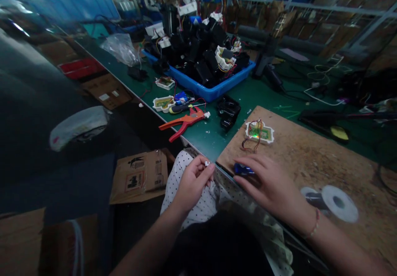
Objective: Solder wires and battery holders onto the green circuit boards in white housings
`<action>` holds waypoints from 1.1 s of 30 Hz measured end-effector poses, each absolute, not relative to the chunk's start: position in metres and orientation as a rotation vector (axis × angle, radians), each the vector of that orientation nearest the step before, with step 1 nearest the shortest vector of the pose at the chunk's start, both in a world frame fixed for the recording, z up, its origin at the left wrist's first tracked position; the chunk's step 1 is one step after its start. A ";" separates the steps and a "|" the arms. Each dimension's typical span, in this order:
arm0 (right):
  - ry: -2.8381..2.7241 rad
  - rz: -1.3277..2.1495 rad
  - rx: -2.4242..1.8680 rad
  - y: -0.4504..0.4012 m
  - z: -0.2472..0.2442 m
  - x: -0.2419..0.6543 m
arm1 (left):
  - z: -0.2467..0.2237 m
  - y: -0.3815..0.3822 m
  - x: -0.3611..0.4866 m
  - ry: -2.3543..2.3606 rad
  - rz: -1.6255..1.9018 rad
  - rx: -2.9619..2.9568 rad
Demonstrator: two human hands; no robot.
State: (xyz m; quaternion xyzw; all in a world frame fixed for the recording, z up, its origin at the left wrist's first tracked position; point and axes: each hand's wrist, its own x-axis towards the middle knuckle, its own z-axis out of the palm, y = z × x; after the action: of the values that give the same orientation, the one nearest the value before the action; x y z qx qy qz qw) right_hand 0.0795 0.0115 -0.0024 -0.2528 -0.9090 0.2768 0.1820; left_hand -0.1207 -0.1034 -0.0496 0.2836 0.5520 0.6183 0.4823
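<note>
My left hand is closed in a pinch on a small white piece, too small to name, above my lap at the table's edge. My right hand hovers over the front corner of the wooden board, its thumb and fingers apart on either side of a blue cylinder, which looks like a wrapped battery. Just beyond it on the board lies a white-framed circuit board with a green light and thin wires. Red-orange pliers and a screwdriver rest on the green table to the left.
A blue tray heaped with black housings and wires stands at the back. Black parts lie before it. A solder spool sits on the wooden board at right. Cardboard boxes stand on the floor at left.
</note>
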 end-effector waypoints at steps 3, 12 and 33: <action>-2.401 1.027 -0.974 0.013 -0.004 0.076 | -0.053 -0.110 -0.132 1.362 1.517 0.683; -1.308 1.918 -1.295 0.036 0.018 0.054 | -0.057 -0.121 -0.143 1.366 1.517 0.677; -1.868 1.449 -0.979 0.005 -0.024 0.042 | -0.027 -0.082 -0.107 1.903 1.234 1.484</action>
State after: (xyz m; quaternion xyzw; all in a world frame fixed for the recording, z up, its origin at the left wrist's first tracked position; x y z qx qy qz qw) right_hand 0.0420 0.0053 -0.0240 -0.3666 -0.6991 0.5424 0.2873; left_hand -0.1070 -0.0820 -0.0274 0.5348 0.6860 0.4447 0.2138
